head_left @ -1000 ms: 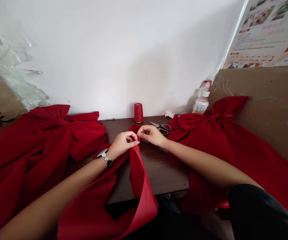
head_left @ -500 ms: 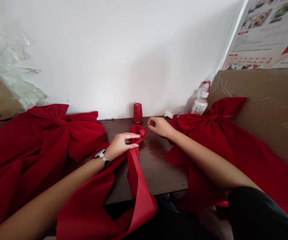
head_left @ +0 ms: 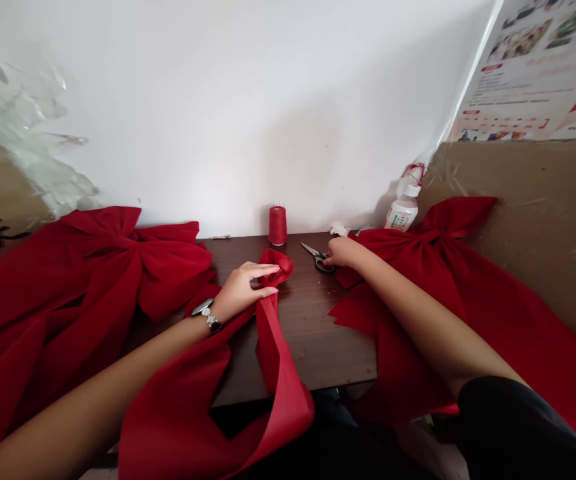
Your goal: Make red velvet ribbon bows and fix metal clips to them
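My left hand (head_left: 243, 288), with a watch and a bracelet at the wrist, pinches a wide red ribbon (head_left: 288, 373) near its rolled, looped end (head_left: 277, 265). The rest of this ribbon drapes over the table's front edge toward me. At the right, my right hand (head_left: 344, 253) has its fingers closed on the black handles of a pair of scissors (head_left: 313, 252). The scissors lie on the table with their blades pointing to the back left. Part of the handles is hidden by the fingers.
Large red bows (head_left: 128, 243) lie at the left and another bow (head_left: 438, 233) at the right of the dark wooden table (head_left: 328, 353). A red thread spool (head_left: 278, 225) with needles stands by the wall. Near it are a small metal tool (head_left: 221, 237) and a white bottle (head_left: 402, 210).
My right hand has moved right and slightly down from near the spool onto the scissors, which are now uncovered. The left hand keeps its pinch on the ribbon.
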The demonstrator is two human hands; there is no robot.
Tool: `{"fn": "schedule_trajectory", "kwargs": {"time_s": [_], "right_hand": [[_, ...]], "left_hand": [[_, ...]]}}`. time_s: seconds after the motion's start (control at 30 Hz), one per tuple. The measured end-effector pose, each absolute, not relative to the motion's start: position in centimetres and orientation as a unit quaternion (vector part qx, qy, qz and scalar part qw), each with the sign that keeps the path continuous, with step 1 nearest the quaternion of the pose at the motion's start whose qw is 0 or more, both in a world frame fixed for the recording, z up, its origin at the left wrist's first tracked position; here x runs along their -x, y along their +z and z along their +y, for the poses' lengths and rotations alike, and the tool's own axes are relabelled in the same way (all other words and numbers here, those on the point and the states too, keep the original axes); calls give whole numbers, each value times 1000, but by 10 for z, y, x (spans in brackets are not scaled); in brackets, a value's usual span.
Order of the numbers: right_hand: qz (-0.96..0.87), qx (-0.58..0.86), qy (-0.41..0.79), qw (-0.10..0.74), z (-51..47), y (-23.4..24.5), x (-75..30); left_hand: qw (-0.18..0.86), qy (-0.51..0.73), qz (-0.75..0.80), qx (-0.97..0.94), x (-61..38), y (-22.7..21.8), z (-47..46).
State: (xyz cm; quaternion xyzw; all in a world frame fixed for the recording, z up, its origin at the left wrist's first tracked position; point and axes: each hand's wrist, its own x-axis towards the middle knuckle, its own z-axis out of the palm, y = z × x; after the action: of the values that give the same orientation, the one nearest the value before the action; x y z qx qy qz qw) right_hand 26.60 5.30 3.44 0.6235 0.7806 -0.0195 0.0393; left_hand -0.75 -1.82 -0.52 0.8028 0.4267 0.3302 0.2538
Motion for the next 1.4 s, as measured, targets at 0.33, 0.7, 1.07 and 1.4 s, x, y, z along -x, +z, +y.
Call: {"fn": "schedule_trajectory", "kwargs": {"time_s": [0.33,0.7,1.07,1.4], "right_hand": [[782,-614,-109,13,52,44,-272],[805,-432,-406,41,34,67,-280],[829,-397,-376,113,21,69,-268],[862,-420,-277,61,16,60,-248]], "left_hand": [[226,301,438,-816,7,-2,-18],[216,297,422,-829,18,-4,-17],[225,306,415,-827,19,-4,-18],[218,304,413,-830,20,-2,-19]]}}
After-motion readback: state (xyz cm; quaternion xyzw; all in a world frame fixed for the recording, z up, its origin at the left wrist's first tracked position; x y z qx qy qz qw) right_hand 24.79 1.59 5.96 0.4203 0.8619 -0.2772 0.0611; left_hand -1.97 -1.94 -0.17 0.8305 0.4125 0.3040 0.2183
